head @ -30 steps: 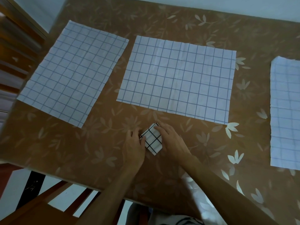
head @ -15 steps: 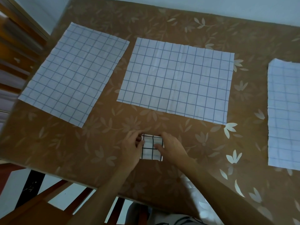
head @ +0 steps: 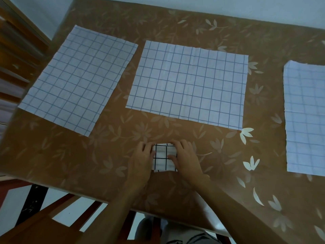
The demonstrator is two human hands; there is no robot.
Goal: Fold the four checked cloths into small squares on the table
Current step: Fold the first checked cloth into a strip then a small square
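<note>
Both the left hand (head: 140, 161) and right hand (head: 188, 160) press flat-fingered on the folded cloth (head: 162, 163).

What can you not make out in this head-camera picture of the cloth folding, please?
The right-hand cloth: head view, cut off by the frame's right edge, so its full width is unseen.
The folded black-checked cloth: head view, its sides lie under the left hand and right hand. The layer count, and whether each grip pinches or only presses, cannot be told.
The wooden furniture at far left: head view, blurred.
</note>
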